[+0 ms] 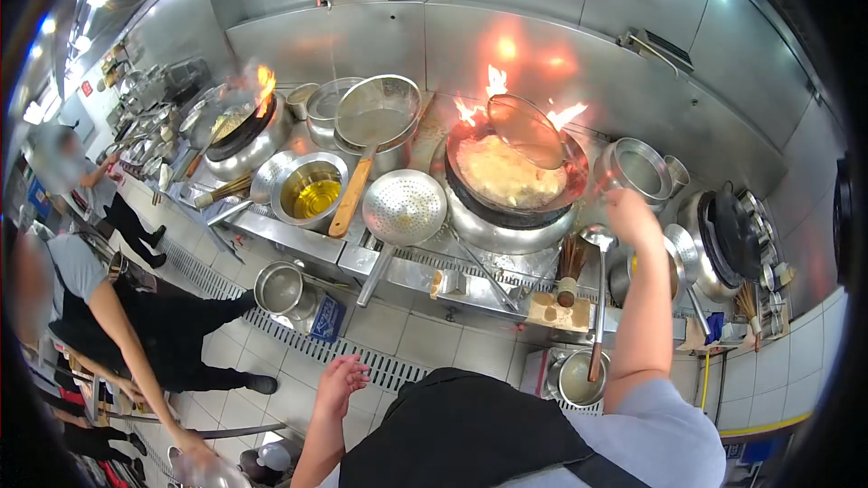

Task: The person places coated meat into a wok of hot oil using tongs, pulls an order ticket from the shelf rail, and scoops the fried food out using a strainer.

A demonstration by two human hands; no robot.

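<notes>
My right hand [630, 217] is closed at the right side of a wok [579, 183], and what its fingers grip is hidden. In the wok lies a pale, foamy mass of food [506, 172], with flames rising at the far rim. A round mesh strainer [524, 131] stands tilted over the food; its handle cannot be made out. Below my right hand, a ladle [598, 307] leans with its bowl up on the stove. My left hand [342, 384] hangs over the floor beside my apron, fingers loosely curled and apart, holding nothing.
A perforated skimmer [405, 208], a pot of yellow oil [316, 197] and a wooden-handled sieve [378, 111] sit left of the wok. A bamboo brush [570, 271] is on the front edge. Another flaming wok [237, 131] stands farther left. Co-workers [154, 325] are at the left.
</notes>
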